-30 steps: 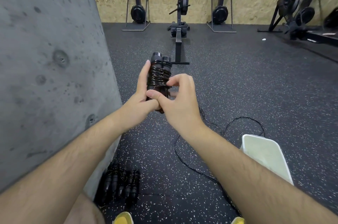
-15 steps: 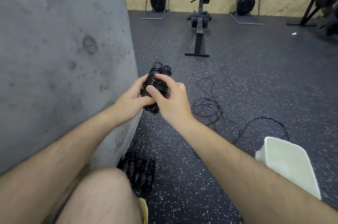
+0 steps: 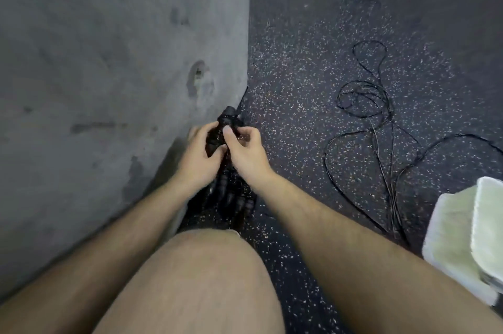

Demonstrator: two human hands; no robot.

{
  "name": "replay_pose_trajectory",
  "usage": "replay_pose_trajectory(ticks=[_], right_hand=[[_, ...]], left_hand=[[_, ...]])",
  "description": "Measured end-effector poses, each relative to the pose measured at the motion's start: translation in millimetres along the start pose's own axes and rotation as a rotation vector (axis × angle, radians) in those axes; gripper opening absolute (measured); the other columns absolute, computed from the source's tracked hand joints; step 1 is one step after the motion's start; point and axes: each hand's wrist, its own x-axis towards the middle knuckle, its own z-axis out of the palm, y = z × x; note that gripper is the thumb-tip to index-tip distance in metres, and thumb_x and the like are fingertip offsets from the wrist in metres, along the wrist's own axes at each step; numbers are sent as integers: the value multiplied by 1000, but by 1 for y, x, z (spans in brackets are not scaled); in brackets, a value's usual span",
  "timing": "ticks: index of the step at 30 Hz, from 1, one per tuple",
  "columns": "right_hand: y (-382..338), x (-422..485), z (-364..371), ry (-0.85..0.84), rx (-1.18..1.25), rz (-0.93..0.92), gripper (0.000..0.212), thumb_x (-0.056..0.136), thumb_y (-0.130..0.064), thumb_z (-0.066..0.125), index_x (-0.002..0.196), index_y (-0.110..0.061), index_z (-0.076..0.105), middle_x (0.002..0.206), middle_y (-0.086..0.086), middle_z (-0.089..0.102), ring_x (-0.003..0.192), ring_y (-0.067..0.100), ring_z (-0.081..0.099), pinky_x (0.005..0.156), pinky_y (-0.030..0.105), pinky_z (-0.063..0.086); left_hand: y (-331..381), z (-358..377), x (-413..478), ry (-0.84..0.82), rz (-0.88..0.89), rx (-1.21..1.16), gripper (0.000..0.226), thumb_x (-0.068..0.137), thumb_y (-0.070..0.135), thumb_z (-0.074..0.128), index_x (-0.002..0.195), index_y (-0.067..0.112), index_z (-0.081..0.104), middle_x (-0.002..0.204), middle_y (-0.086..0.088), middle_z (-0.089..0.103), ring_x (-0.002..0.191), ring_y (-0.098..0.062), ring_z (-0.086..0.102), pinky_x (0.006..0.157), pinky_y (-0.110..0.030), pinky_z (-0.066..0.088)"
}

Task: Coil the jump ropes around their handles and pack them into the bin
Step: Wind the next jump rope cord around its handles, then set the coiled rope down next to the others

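Speckled rubber gym floor (image 3: 299, 83), concrete wall (image 3: 109, 61) on my left. Both hands on coiled jump rope (image 3: 226, 119), held low by wall base. Left hand (image 3: 196, 158) wrapped round bundle, right hand (image 3: 246, 155) pinching coils, thumb on top. Pile of wrapped ropes (image 3: 235, 198) on floor right underneath. Loose rope (image 3: 377, 104) sprawled off to right, white bin (image 3: 457, 224) just past it.

The wound jump rope (image 3: 227, 122) sits between the fingers of the left hand (image 3: 196, 158) and right hand (image 3: 246, 155). Beneath the fingers, more wound ropes (image 3: 235, 198) lie on the floor (image 3: 299, 88), beside the wall (image 3: 109, 61) on the left. Loose ropes (image 3: 381, 121) sprawl to the fingers' right, and the bin (image 3: 451, 238) stands farther right.
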Motion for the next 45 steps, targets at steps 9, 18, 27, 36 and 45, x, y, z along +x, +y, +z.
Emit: replay_pose_trajectory(ticks=[9,18,27,36,45], right_hand=[[105,50,42,-150,176,378,61,72,-34,79,124,-13,54,112,9,70,101,24,70,92,47,58],[132,55,47,-171,280,379,35,90,-17,62,125,-19,57,108,-2,71,99,13,67,80,27,50],[167,51,0,15,89,436,54,82,-45,61,128,-18,58,114,4,69,99,20,67,75,34,54],[181,60,-18,-206,-665,300,65,103,-48,35,159,-17,22,155,19,30,144,37,26,118,45,27],[138,30,-83,8,-711,-22,40,104,-35,36,137,-17,50,134,6,56,124,26,51,101,46,46]], left_hand=[[-94,44,-21,-122,35,342,62,76,34,66,134,12,59,133,-5,52,119,-29,48,104,-40,39],[-120,62,-33,-46,77,309,59,82,13,71,139,14,58,149,-1,45,136,-27,38,116,-40,34],[-109,121,-35,-339,93,329,70,89,22,68,153,13,40,159,2,36,147,-18,24,122,-43,26],[-114,136,-31,-426,90,557,76,89,26,62,157,14,31,163,3,25,148,-20,19,120,-43,24],[-48,140,-7,-433,289,611,49,100,25,49,147,12,45,148,-2,46,139,-22,37,116,-42,28]])
